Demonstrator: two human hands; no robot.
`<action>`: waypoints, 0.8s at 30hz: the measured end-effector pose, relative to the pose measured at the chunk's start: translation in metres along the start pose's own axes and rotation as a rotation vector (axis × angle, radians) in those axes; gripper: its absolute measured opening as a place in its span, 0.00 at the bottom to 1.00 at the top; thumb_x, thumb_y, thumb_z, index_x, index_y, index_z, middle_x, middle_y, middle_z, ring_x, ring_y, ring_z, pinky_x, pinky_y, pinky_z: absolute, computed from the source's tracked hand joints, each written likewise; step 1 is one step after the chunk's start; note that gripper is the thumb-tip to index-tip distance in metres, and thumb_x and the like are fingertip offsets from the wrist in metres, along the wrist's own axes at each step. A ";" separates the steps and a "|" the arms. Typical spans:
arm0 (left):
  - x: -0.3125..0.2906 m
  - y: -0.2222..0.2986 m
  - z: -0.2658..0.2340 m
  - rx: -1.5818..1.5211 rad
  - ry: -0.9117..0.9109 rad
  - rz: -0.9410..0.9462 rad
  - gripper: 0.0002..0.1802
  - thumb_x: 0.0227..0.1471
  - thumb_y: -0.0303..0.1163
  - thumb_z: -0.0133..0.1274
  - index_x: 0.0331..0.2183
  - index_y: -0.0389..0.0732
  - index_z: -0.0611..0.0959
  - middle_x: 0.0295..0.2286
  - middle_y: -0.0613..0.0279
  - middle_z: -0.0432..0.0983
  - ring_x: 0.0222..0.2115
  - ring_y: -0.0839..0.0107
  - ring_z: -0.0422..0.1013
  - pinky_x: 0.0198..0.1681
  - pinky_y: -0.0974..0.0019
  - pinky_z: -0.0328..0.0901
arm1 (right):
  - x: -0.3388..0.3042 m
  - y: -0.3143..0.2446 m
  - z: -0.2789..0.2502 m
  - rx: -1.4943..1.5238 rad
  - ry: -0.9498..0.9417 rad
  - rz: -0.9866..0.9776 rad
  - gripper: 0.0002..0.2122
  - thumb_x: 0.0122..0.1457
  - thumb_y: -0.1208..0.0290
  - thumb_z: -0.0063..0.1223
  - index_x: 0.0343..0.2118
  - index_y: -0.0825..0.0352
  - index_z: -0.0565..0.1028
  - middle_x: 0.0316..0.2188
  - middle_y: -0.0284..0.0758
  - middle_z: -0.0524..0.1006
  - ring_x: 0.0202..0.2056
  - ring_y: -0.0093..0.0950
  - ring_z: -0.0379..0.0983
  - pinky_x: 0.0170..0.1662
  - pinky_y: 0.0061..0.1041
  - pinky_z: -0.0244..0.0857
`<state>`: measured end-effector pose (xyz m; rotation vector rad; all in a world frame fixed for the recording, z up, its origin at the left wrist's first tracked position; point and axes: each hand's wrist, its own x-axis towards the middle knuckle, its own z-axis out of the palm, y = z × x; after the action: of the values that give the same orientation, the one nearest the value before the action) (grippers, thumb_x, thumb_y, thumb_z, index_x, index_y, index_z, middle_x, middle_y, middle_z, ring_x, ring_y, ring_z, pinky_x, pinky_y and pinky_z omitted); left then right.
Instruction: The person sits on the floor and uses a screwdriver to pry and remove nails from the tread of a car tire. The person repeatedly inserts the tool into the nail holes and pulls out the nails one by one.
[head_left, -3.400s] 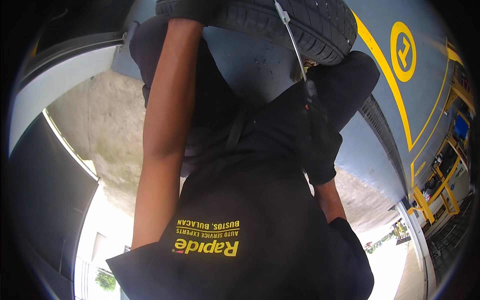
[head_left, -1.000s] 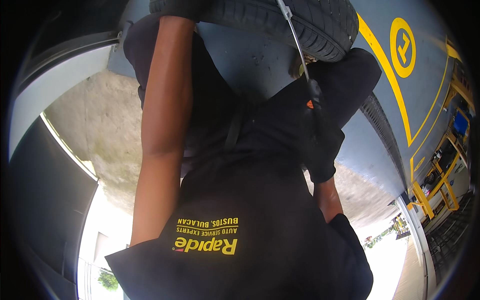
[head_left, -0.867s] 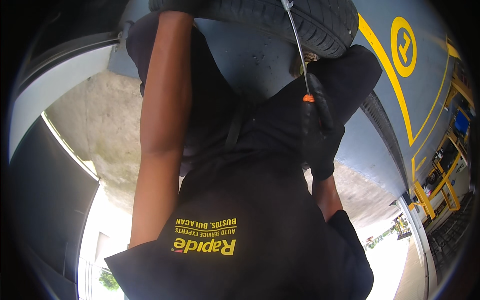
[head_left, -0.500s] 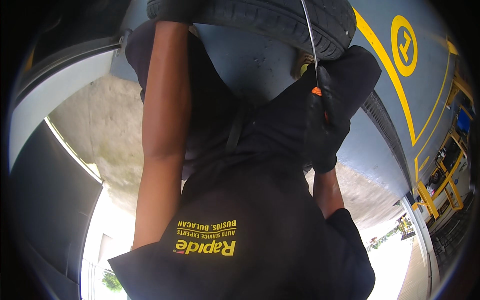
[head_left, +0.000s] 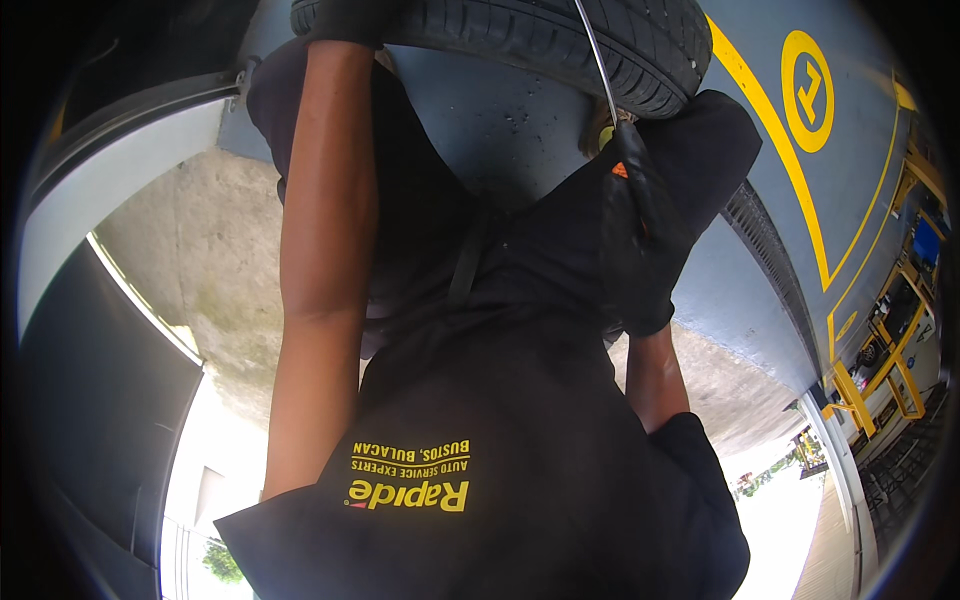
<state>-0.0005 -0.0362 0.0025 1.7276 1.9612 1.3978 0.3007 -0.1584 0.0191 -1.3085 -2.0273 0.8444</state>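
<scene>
A black car tyre point(head_left: 560, 45) with grooved tread spans the upper edge, in front of my knees. My left hand point(head_left: 352, 20), in a black glove, reaches to the tyre's left part; its fingers run into the dark upper rim and cannot be made out. Over my right thigh, my right hand point(head_left: 643, 235), gloved in black too, is closed round the handle of a long tool that looks like a screwdriver point(head_left: 600, 65). Its thin metal shaft slants up across the tread, and an orange patch shows on the dark handle. The shaft's tip is out of view.
Grey floor with a yellow line and a round yellow marking point(head_left: 807, 92) lies to the right. A dark grate strip point(head_left: 770, 235) runs beside my right knee. Yellow metal frames point(head_left: 880, 385) stand farther right. A dark panel point(head_left: 110, 400) is at the left.
The tool's shaft has tilted and shifted left across the tyre, and my right hand has moved slightly left with it. My left arm has barely moved.
</scene>
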 end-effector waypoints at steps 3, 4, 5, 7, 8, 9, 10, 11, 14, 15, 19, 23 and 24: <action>0.001 -0.005 0.003 -0.030 0.010 0.037 0.19 0.62 0.38 0.47 0.30 0.32 0.81 0.27 0.45 0.78 0.31 0.47 0.74 0.38 0.50 0.66 | 0.001 -0.002 -0.003 -0.092 -0.008 0.000 0.16 0.61 0.79 0.60 0.53 0.69 0.80 0.38 0.42 0.82 0.37 0.31 0.81 0.41 0.28 0.73; 0.001 -0.005 0.001 -0.021 -0.018 -0.005 0.18 0.62 0.38 0.47 0.30 0.33 0.82 0.27 0.45 0.78 0.31 0.46 0.75 0.39 0.50 0.66 | 0.001 -0.003 -0.004 -0.122 -0.011 0.000 0.16 0.60 0.78 0.61 0.52 0.68 0.81 0.35 0.42 0.82 0.34 0.31 0.82 0.38 0.28 0.73; 0.001 0.001 -0.002 -0.015 -0.048 -0.047 0.18 0.62 0.38 0.47 0.30 0.33 0.82 0.28 0.44 0.78 0.32 0.46 0.75 0.39 0.50 0.67 | -0.002 -0.002 -0.004 -0.193 0.000 -0.011 0.16 0.60 0.77 0.61 0.51 0.66 0.81 0.33 0.41 0.82 0.32 0.32 0.81 0.36 0.29 0.72; -0.001 0.003 -0.003 0.002 -0.066 -0.060 0.18 0.62 0.38 0.47 0.31 0.33 0.82 0.28 0.44 0.79 0.32 0.45 0.75 0.38 0.50 0.67 | -0.012 0.001 -0.004 -0.335 0.020 -0.034 0.15 0.59 0.75 0.62 0.50 0.64 0.82 0.30 0.41 0.80 0.29 0.33 0.80 0.32 0.30 0.71; -0.001 0.001 -0.003 0.016 -0.048 -0.029 0.18 0.62 0.38 0.47 0.31 0.33 0.82 0.28 0.44 0.79 0.32 0.45 0.75 0.38 0.50 0.67 | -0.016 0.000 -0.006 -0.329 0.002 -0.012 0.15 0.59 0.75 0.62 0.50 0.63 0.82 0.29 0.40 0.80 0.29 0.34 0.80 0.31 0.30 0.70; -0.002 0.001 -0.004 0.032 -0.030 0.001 0.18 0.62 0.38 0.47 0.31 0.33 0.82 0.29 0.44 0.79 0.31 0.45 0.75 0.38 0.50 0.67 | -0.021 -0.003 -0.008 -0.323 -0.016 0.010 0.15 0.59 0.74 0.62 0.50 0.63 0.82 0.29 0.40 0.80 0.29 0.34 0.79 0.30 0.30 0.70; -0.005 0.002 -0.005 0.047 0.013 0.042 0.18 0.62 0.38 0.47 0.31 0.33 0.83 0.29 0.44 0.79 0.32 0.45 0.75 0.38 0.50 0.67 | -0.023 -0.004 -0.009 -0.315 -0.036 0.030 0.14 0.59 0.74 0.62 0.49 0.63 0.82 0.29 0.40 0.79 0.28 0.35 0.79 0.29 0.30 0.69; -0.008 0.006 -0.001 0.045 0.051 0.087 0.18 0.62 0.38 0.47 0.32 0.34 0.83 0.30 0.43 0.79 0.32 0.45 0.76 0.39 0.50 0.68 | -0.026 -0.002 -0.012 -0.311 -0.026 0.010 0.14 0.59 0.74 0.62 0.49 0.64 0.82 0.29 0.40 0.79 0.28 0.35 0.79 0.28 0.30 0.69; -0.006 0.013 0.002 0.026 -0.031 -0.025 0.18 0.62 0.39 0.47 0.34 0.34 0.84 0.32 0.43 0.81 0.36 0.45 0.76 0.42 0.50 0.69 | -0.033 0.008 -0.014 -0.258 0.015 -0.063 0.15 0.60 0.76 0.61 0.51 0.65 0.81 0.28 0.39 0.79 0.25 0.32 0.76 0.26 0.29 0.67; -0.005 0.014 0.004 0.016 -0.093 -0.102 0.18 0.62 0.39 0.47 0.35 0.34 0.84 0.33 0.43 0.81 0.37 0.45 0.77 0.43 0.50 0.69 | -0.033 0.013 -0.010 -0.217 0.041 -0.092 0.15 0.61 0.76 0.60 0.52 0.66 0.81 0.27 0.37 0.78 0.24 0.29 0.75 0.25 0.27 0.65; -0.005 -0.004 0.002 0.022 -0.008 0.004 0.19 0.63 0.39 0.47 0.37 0.35 0.85 0.35 0.43 0.82 0.40 0.45 0.77 0.46 0.50 0.69 | -0.034 -0.001 -0.040 0.941 -0.106 0.853 0.18 0.66 0.77 0.53 0.59 0.67 0.76 0.26 0.23 0.73 0.21 0.14 0.64 0.26 0.17 0.59; 0.011 -0.022 -0.009 0.134 -0.026 0.023 0.19 0.63 0.39 0.46 0.38 0.34 0.84 0.36 0.44 0.82 0.40 0.46 0.77 0.46 0.50 0.69 | -0.083 0.014 -0.064 0.517 -0.160 0.867 0.21 0.69 0.78 0.49 0.65 0.68 0.69 0.25 0.19 0.69 0.23 0.08 0.56 0.26 0.12 0.53; 0.016 -0.024 -0.008 0.163 -0.041 0.049 0.19 0.63 0.39 0.46 0.38 0.33 0.84 0.36 0.44 0.82 0.41 0.46 0.77 0.47 0.50 0.69 | -0.082 0.011 -0.061 0.446 -0.139 0.778 0.21 0.69 0.78 0.49 0.65 0.68 0.70 0.26 0.20 0.71 0.24 0.08 0.56 0.26 0.13 0.53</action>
<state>-0.0267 -0.0238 -0.0038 1.8696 2.0756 1.2380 0.3814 -0.2187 0.0383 -1.8007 -1.2606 1.6509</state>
